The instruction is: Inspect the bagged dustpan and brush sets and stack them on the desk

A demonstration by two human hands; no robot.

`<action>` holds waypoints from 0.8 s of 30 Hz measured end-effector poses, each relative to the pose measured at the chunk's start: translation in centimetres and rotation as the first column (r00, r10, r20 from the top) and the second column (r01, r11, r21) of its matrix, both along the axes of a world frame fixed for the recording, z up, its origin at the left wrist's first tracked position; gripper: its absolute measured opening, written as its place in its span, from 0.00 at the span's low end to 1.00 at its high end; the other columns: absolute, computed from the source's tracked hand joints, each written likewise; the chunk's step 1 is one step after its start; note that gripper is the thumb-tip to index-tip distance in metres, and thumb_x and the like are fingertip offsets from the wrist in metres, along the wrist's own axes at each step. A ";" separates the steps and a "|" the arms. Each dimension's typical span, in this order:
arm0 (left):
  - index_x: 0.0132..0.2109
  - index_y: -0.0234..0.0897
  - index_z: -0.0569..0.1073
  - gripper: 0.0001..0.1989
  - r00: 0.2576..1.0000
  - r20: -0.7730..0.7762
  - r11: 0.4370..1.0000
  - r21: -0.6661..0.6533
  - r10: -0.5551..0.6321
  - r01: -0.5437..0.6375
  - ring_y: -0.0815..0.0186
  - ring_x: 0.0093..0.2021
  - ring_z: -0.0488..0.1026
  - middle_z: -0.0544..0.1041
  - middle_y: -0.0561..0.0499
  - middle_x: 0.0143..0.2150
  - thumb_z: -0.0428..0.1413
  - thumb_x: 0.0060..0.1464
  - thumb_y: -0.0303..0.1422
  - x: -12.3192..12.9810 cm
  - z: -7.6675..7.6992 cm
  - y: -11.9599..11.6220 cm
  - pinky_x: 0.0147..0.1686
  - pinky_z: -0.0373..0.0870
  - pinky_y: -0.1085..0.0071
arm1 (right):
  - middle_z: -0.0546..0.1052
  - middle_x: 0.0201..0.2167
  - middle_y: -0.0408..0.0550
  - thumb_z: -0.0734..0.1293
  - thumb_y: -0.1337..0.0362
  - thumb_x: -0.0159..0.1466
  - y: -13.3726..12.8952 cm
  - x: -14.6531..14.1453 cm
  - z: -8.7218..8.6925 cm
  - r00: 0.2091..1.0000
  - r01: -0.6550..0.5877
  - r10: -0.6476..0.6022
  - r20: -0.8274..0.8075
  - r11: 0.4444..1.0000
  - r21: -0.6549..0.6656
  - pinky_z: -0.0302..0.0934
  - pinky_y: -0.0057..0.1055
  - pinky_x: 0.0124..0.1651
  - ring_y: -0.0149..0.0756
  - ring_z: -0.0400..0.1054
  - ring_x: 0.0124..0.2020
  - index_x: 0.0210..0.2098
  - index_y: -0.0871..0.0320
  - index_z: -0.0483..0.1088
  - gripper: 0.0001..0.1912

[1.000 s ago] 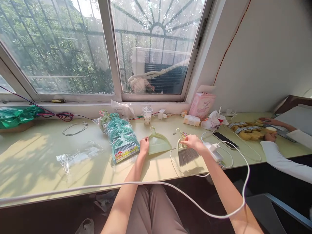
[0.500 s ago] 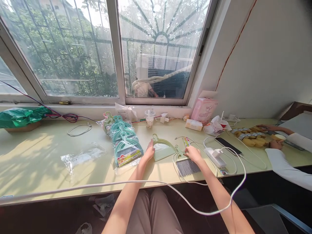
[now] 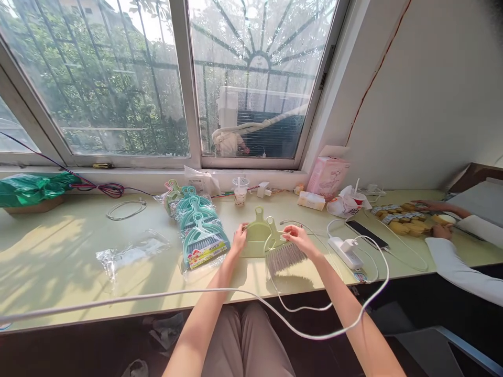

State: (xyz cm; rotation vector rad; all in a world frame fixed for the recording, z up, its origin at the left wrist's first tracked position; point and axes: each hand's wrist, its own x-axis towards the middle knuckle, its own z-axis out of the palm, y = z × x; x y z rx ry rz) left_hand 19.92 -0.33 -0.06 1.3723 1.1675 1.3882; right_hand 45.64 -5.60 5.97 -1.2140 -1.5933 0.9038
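My left hand (image 3: 239,240) grips the left edge of a light green dustpan (image 3: 255,236), which stands tilted up with its handle pointing away from me. In my right hand (image 3: 299,240) is a small green brush (image 3: 285,256) with grey bristles, pinched at the right end of its head. The brush is raised a little over the table and overlaps the right side of the dustpan. Left of them lies a row of wrapped teal dustpan-and-brush sets (image 3: 204,238); the front one has a colourful card label.
White cables (image 3: 310,309) loop in front of me and by a power strip (image 3: 346,254). A phone (image 3: 366,234), a cup (image 3: 240,192) and a plastic wrapper (image 3: 131,254) lie around. Another person's hands (image 3: 442,231) are at the far right.
The dustpan has been tipped up and its handle has swung right. My right hand has lifted the brush and moved it left against the dustpan. The colourful card beside it no longer shows.
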 end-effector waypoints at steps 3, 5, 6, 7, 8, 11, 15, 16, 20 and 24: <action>0.44 0.36 0.76 0.17 0.977 0.152 0.989 0.050 -0.147 0.141 0.52 0.52 0.75 0.80 0.41 0.47 0.59 0.51 0.42 0.5 0.5 -0.2 0.55 0.67 0.55 | 0.77 0.34 0.49 0.70 0.45 0.53 0.9 -3.1 -1.1 0.966 0.257 -0.257 -0.014 0.965 0.061 0.63 0.35 0.38 0.38 0.69 0.31 0.34 0.57 0.72 0.21; 0.48 0.36 0.76 0.23 0.957 0.212 0.979 0.087 -0.198 0.184 0.51 0.55 0.73 0.78 0.40 0.52 0.62 0.49 0.46 0.9 0.5 -0.4 0.57 0.66 0.55 | 0.77 0.33 0.50 0.67 0.43 0.55 1.6 -5.1 -2.1 0.921 0.390 -0.390 -0.022 0.917 0.079 0.63 0.37 0.39 0.40 0.69 0.31 0.34 0.56 0.71 0.22; 0.50 0.35 0.76 0.26 0.951 0.222 0.976 0.100 -0.214 0.196 0.51 0.56 0.72 0.77 0.39 0.54 0.63 0.48 0.46 1.0 0.5 -0.5 0.57 0.66 0.55 | 0.77 0.33 0.51 0.65 0.44 0.57 1.9 -5.9 -2.5 0.902 0.430 -0.430 -0.023 0.896 0.111 0.63 0.38 0.41 0.42 0.69 0.33 0.34 0.56 0.71 0.21; 0.51 0.35 0.76 0.28 0.947 0.225 0.972 0.109 -0.228 0.208 0.50 0.56 0.72 0.77 0.39 0.54 0.65 0.46 0.46 1.0 0.5 -0.6 0.57 0.66 0.55 | 0.77 0.34 0.52 0.64 0.44 0.59 2.2 -6.7 -2.8 0.885 0.461 -0.466 -0.006 0.873 0.159 0.63 0.40 0.43 0.44 0.70 0.36 0.34 0.56 0.70 0.20; 0.51 0.34 0.76 0.29 0.945 0.224 0.969 0.117 -0.240 0.219 0.49 0.56 0.72 0.77 0.38 0.54 0.66 0.45 0.46 1.1 0.4 -0.6 0.57 0.67 0.55 | 0.77 0.37 0.54 0.62 0.45 0.60 2.4 -7.3 -3.0 0.865 0.485 -0.501 0.027 0.848 0.216 0.62 0.42 0.47 0.47 0.70 0.41 0.34 0.56 0.70 0.20; 0.49 0.33 0.77 0.29 0.947 0.231 0.971 0.135 -0.223 0.196 0.49 0.53 0.74 0.79 0.38 0.50 0.67 0.43 0.46 0.9 0.4 -0.5 0.56 0.68 0.54 | 0.72 0.52 0.59 0.63 0.46 0.60 3.2 -8.3 -2.7 0.786 0.514 -0.599 0.156 0.772 0.374 0.58 0.48 0.54 0.54 0.62 0.56 0.39 0.56 0.71 0.20; 0.50 0.35 0.76 0.28 0.952 0.234 0.975 0.154 -0.195 0.162 0.50 0.53 0.74 0.78 0.39 0.51 0.64 0.46 0.47 0.7 0.4 -0.2 0.53 0.70 0.55 | 0.74 0.55 0.52 0.65 0.50 0.60 4.6 -7.9 -0.9 0.902 0.248 -0.333 0.274 0.920 0.303 0.59 0.47 0.55 0.51 0.65 0.57 0.50 0.51 0.71 0.22; 0.50 0.36 0.76 0.28 0.955 0.221 0.973 0.159 -0.198 0.165 0.50 0.53 0.74 0.78 0.40 0.51 0.64 0.46 0.48 0.7 0.3 -0.1 0.53 0.70 0.55 | 0.77 0.51 0.50 0.65 0.51 0.60 5.0 -7.7 -0.5 0.936 0.153 -0.218 0.278 0.959 0.239 0.61 0.45 0.54 0.49 0.69 0.54 0.49 0.50 0.73 0.20; 0.49 0.36 0.75 0.27 0.977 0.130 0.978 0.143 -0.169 0.151 0.51 0.52 0.74 0.79 0.41 0.48 0.63 0.47 0.49 0.7 0.2 0.3 0.53 0.69 0.55 | 0.82 0.41 0.48 0.69 0.51 0.55 6.3 -7.5 0.1 0.980 0.068 -0.083 0.182 0.994 0.088 0.65 0.41 0.50 0.48 0.74 0.46 0.40 0.52 0.77 0.17; 0.44 0.35 0.77 0.22 0.986 0.035 0.977 0.142 -0.163 0.156 0.51 0.47 0.75 0.80 0.42 0.43 0.60 0.50 0.49 0.9 0.3 0.2 0.50 0.69 0.56 | 0.82 0.38 0.48 0.71 0.51 0.51 6.6 -7.9 -0.6 0.983 0.146 -0.151 0.107 0.988 0.057 0.67 0.38 0.45 0.47 0.75 0.42 0.37 0.54 0.78 0.18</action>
